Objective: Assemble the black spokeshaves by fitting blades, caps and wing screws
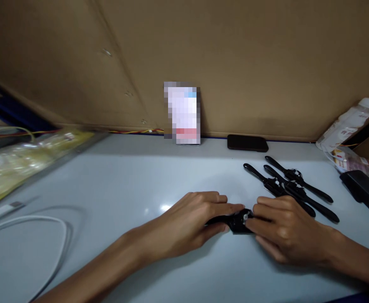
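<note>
A black spokeshave (239, 223) with a silvery screw at its middle lies low over the table between my hands. My left hand (200, 216) is closed round its left handle, with the index finger stretched along the top edge of the body. At the other end, the fingers of my right hand (279, 227) are bent and pinch near the silvery screw; they hide the right handle. Three more black spokeshaves (298, 189) lie across one another just behind my right hand.
A phone with a blurred screen (186, 115) leans on the cardboard wall (235, 63). Near it lies a dark flat case (247, 143). A plastic bottle (345, 126) and a black object (366, 193) are at right. At left are plastic packaging (29, 158) and a white cable (65, 235).
</note>
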### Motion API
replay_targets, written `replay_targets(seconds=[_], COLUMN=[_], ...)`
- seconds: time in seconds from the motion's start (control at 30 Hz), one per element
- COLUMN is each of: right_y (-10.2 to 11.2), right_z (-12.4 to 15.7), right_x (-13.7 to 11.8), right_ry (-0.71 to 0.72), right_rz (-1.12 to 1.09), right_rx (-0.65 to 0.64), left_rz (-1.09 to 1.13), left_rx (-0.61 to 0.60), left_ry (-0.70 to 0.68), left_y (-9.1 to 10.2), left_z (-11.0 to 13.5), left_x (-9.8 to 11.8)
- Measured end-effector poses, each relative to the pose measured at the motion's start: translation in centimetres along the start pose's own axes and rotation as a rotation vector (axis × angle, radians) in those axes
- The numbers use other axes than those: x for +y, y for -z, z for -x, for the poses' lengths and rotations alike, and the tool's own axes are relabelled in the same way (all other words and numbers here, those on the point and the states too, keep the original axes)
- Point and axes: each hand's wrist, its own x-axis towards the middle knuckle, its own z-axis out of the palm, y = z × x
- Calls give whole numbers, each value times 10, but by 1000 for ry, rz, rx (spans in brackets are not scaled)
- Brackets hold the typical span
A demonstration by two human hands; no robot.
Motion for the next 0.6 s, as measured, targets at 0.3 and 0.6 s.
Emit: replay_targets(seconds=[0.3,0.6], right_y=[-2,-4], right_z=[1,0], right_x=[-1,-1], right_ry=[6,-11], right_rz=[18,78], right_rx=[-3,29], left_rz=[-15,-3], left_rx=[6,-14], left_ry=[4,30], left_y=[0,0], left_z=[0,0], left_x=[0,0])
